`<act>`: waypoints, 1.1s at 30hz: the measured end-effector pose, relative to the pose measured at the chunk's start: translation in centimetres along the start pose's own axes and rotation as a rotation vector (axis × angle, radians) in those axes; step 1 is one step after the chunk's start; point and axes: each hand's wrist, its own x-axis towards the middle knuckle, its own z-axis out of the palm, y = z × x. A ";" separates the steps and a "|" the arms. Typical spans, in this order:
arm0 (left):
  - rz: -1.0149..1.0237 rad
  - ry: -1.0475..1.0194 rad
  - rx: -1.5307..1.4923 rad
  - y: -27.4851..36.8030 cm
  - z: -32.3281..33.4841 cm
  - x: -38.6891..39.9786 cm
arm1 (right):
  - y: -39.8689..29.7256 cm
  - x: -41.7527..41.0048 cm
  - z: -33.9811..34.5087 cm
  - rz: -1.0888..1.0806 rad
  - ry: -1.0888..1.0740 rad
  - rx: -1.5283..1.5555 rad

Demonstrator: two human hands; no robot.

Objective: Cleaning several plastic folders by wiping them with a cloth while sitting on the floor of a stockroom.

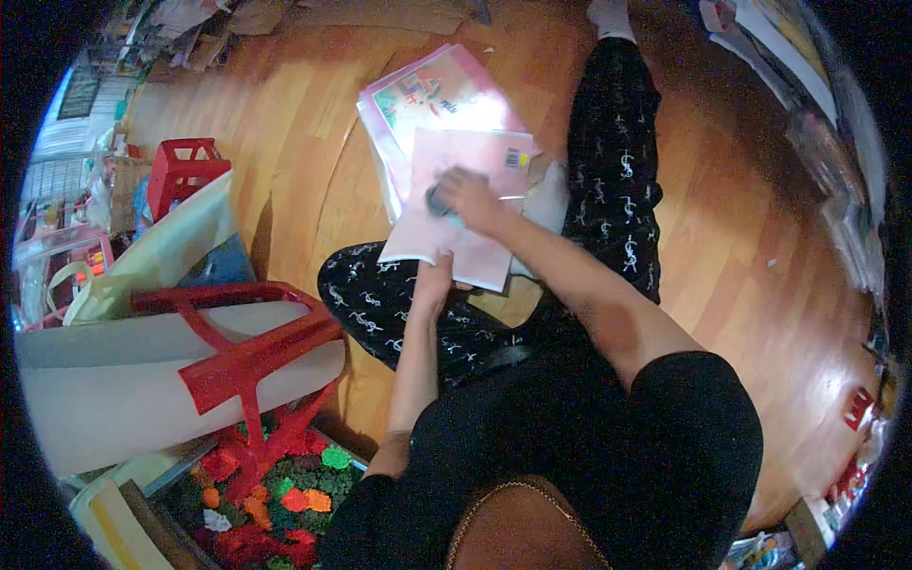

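Note:
A flat pale pink booklet or sheet (477, 246), bearing a barcode and a small yellow sticker, lies over my folded leg and the floor. My left hand (436, 276) grips its near edge, thumb on top. My right hand (467, 196) is on its middle, blurred, with its fingers around a dark object (438, 201) that may be a cloth or pad; its kind is not clear. Beyond it, partly covered, a stack of pink-edged folders or booklets (420, 92) with a printed picture rests on the wooden floor, with glare on the top one.
At the left stand a red plastic stool (249, 342), a second red stool or crate (187, 167) and a cream bag (164, 242). Colourful tufted pieces (306, 499) lie at the lower left. A translucent white bag (545, 206) sits beside my outstretched leg. Plastic-wrapped items line the right edge.

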 end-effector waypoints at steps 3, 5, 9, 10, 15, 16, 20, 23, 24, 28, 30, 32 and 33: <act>0.266 0.090 0.007 -4.8 -2.0 1.3 | 4.9 1.6 -0.5 0.271 -0.197 -0.204; 0.222 0.112 -0.210 -1.9 -0.9 -1.9 | 8.4 1.0 -0.5 0.350 0.159 -0.239; 0.340 0.285 -0.376 0.6 -3.5 -4.4 | 14.0 -1.6 -3.5 0.468 0.061 -0.061; 0.375 0.278 -0.525 0.9 -4.7 -4.6 | 14.4 -2.2 -4.3 0.459 0.054 -0.056; 0.558 0.229 -0.941 1.7 -11.4 -1.2 | 12.6 -1.3 -8.7 0.866 0.385 0.153; 0.580 0.231 -0.996 1.8 -12.7 0.3 | 12.5 -1.4 -8.8 0.865 0.388 0.151; 0.511 0.293 -1.037 4.6 -14.9 6.8 | 13.5 -2.7 -7.4 1.021 0.361 0.149; 0.502 0.313 -1.086 5.5 -16.1 9.5 | 12.6 -1.9 -7.1 0.984 0.345 0.147; 0.463 0.309 -1.136 5.8 -15.7 10.0 | 12.5 -2.1 -7.4 0.961 0.346 0.173; 0.397 0.303 -1.181 5.6 -11.9 9.3 | 13.7 -2.4 -7.0 0.970 0.293 0.149; 0.321 0.240 -1.235 5.8 -10.1 7.8 | 13.7 -1.7 -6.6 1.094 0.309 0.111; 0.160 0.118 -1.195 5.4 -7.4 7.0 | 14.4 -1.6 -5.9 1.088 0.438 0.228; 0.070 0.066 -1.092 5.1 -5.4 6.8 | 14.9 -1.5 -5.7 1.065 0.577 0.344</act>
